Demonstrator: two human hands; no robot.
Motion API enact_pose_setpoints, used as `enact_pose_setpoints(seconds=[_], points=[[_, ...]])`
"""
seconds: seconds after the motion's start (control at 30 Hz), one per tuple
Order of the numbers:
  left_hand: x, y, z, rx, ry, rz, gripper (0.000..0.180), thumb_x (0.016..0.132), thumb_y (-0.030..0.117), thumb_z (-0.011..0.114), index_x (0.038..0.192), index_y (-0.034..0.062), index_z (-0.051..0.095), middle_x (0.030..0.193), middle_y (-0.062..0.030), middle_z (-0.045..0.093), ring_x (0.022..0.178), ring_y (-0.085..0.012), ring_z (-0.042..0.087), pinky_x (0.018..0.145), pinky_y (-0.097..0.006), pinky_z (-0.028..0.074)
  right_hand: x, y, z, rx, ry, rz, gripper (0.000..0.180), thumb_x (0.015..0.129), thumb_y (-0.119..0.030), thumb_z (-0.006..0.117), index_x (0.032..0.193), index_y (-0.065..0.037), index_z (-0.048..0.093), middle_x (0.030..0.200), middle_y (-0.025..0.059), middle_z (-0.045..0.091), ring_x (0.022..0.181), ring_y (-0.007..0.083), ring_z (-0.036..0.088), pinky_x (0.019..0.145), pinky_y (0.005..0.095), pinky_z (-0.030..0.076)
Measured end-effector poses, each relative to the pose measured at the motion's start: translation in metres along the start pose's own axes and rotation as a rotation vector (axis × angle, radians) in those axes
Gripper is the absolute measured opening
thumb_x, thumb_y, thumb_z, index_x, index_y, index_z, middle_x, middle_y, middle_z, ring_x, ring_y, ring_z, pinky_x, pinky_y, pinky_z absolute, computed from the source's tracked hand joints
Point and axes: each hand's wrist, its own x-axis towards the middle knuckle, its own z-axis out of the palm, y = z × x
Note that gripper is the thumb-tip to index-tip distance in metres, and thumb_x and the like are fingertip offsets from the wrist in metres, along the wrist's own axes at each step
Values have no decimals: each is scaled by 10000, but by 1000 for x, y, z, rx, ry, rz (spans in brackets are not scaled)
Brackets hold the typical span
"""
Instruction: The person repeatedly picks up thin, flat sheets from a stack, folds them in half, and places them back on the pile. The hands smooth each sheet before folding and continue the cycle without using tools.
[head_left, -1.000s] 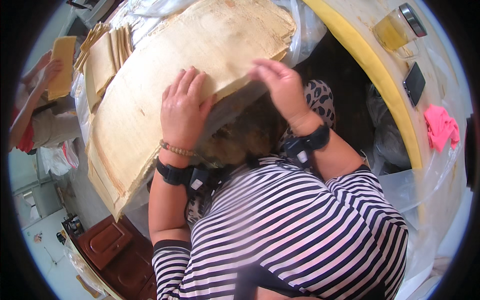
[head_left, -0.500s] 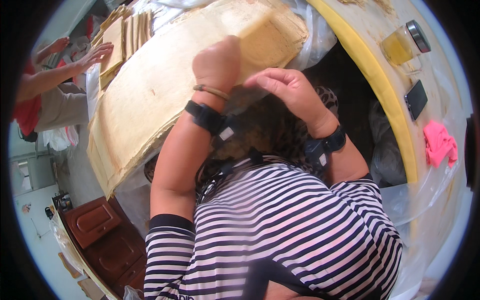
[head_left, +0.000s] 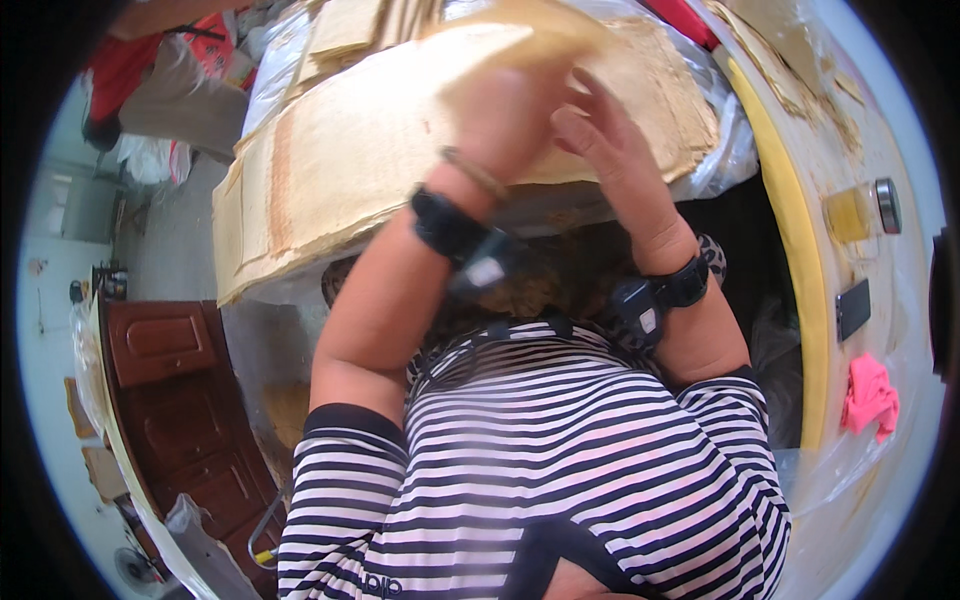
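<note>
A thin pale-yellow sheet, blurred by motion, is lifted above a broad stack of similar sheets. My left hand has its fingers closed on this sheet, though the blur and the sheet itself partly hide them. Close beside it, my right hand has its thumb and fingers apart, with no sheet visibly between them. Both hands are over the near side of the stack, whose edges look rough and layered. Each wrist wears a black strap with a small box.
Folded sheets lie behind the stack, near a person in red. On the right, a yellow-edged table holds a lidded glass mug, a black phone and a pink cloth. Brown cabinets stand at left.
My hands have moved up and farther over the stack, the left one carrying the sheet. My right hand's fingers have spread. The view has shifted, and the other person's hands have left the folded sheets.
</note>
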Motion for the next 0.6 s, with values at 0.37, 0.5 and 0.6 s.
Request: enact_pose_setpoints(seconds=[0.37, 0.5, 0.6], points=[[-84, 41, 8, -49, -317, 208, 351, 887, 240, 692, 1183, 52, 688, 1217, -96, 667, 1217, -254, 612, 1050, -389, 495, 26, 41, -49, -57, 322, 280, 395, 1012, -180, 577, 1389, -86, 652, 1112, 103, 768, 884, 211, 755, 763, 345, 610], [-85, 37, 16, 38, -319, 87, 507, 861, 326, 775, 1256, 35, 647, 1321, -125, 605, 1307, -308, 538, 1113, -415, 452, 31, 1, -40, -812, 291, -430, 516, 913, -63, 659, 1420, -159, 642, 1097, 117, 750, 911, 290, 742, 780, 390, 590], [-87, 36, 18, 4, -441, 20, 508, 867, 338, 775, 1262, 45, 649, 1332, -128, 608, 1314, -322, 537, 1125, -419, 439, 39, -20, -22, -953, 126, -558, 475, 865, -69, 702, 1322, -197, 725, 1092, 91, 753, 925, 330, 724, 782, 410, 587]])
